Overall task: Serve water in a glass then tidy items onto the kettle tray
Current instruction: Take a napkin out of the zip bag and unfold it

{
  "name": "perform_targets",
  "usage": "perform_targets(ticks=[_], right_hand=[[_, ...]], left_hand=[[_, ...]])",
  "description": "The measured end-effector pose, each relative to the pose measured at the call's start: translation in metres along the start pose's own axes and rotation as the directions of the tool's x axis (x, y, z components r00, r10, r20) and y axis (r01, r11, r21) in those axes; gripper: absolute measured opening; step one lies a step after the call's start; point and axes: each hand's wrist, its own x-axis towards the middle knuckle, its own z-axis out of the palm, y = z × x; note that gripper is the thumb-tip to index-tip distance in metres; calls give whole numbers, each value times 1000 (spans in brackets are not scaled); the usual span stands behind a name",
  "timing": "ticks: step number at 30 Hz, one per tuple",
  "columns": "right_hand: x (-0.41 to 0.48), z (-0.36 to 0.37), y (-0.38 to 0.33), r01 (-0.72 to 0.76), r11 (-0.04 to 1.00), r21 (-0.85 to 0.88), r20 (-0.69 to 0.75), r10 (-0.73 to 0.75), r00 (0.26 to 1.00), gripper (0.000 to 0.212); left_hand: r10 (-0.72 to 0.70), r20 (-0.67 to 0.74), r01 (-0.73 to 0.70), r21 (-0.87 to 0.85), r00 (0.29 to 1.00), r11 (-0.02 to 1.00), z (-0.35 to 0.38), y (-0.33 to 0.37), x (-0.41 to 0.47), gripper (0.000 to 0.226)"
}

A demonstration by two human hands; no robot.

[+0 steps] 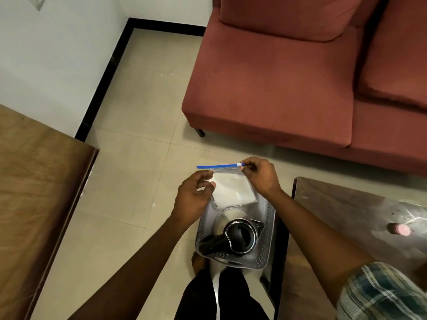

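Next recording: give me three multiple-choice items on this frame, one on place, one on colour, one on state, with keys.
1. The kettle stands: A on the sofa; B in the tray; C on the floor.
2. The zip strip on the bag is: A blue; B red; C green.
3. The right hand: A hangs idle; B presses the kettle lid; C pinches the white slider.
Key: B, the perforated tray rim surrounds it; A, the strip along the bag's top is blue; C, thumb and fingertip meet on the slider.
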Motion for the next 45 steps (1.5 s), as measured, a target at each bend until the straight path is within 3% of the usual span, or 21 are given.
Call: perform_targets(ticks=[5,11,16,22,26,32,39,45], right_hand=[[-58,-26,-19,112,989,100,-56,-107,993,9],[-141,-69,-53,211,967,143,-220,-177,959,21],[-210,-98,-85,280,955,102,-388,-221,895,10],[-279,-123,-120,437,899,18,-508,-369,778,18],[-319,-134,-131,480,877,4,-522,-407,749,18],[-378,-148,-125,499,863,81,-490,-401,774,14],[-440,-168,-99,552,824,128,-411,-462,786,15],[-481,-189,-81,589,803,90,-350,-528,774,16]], left_hand=[[75,31,-75,-5,997,997,-10,29,-24,24],[267,84,-268,-2,960,964,-24,68,-61,29],[524,223,-549,67,822,833,-27,118,-100,35],[669,352,-713,-5,655,701,-28,170,-146,36],[724,336,-748,-79,602,658,-30,189,-176,26],[733,399,-770,-94,551,631,-26,194,-226,20],[753,399,-820,-2,524,572,-10,183,-297,20],[801,315,-856,91,510,509,2,170,-353,13]])
